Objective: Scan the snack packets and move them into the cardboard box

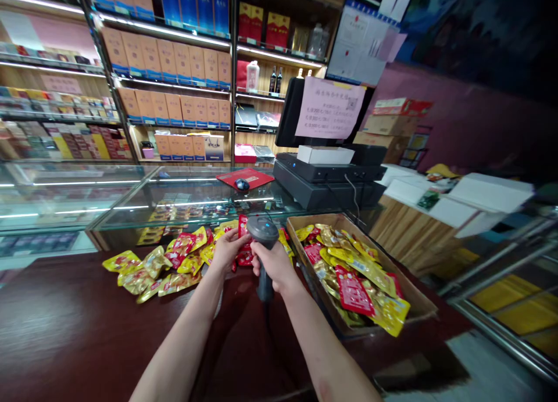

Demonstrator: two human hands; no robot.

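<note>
My right hand (274,265) is wrapped round the handle of a black barcode scanner (263,230), its head up and a small blue light on top. Just left of it, my left hand (229,248) pinches a red snack packet (242,225), partly hidden behind the scanner head. Loose yellow, gold and red packets (176,261) lie in a heap on the dark red counter (87,320), left of and behind my hands. To the right, an open cardboard box (414,294) holds many similar packets.
Behind the heap is a glass display case (131,213) with a computer mouse (242,184) on a red mat (261,178). A monitor (290,114) and a black cash drawer (305,187) stand back right. The scanner's cable hangs toward me. Stocked shelves (174,82) line the back.
</note>
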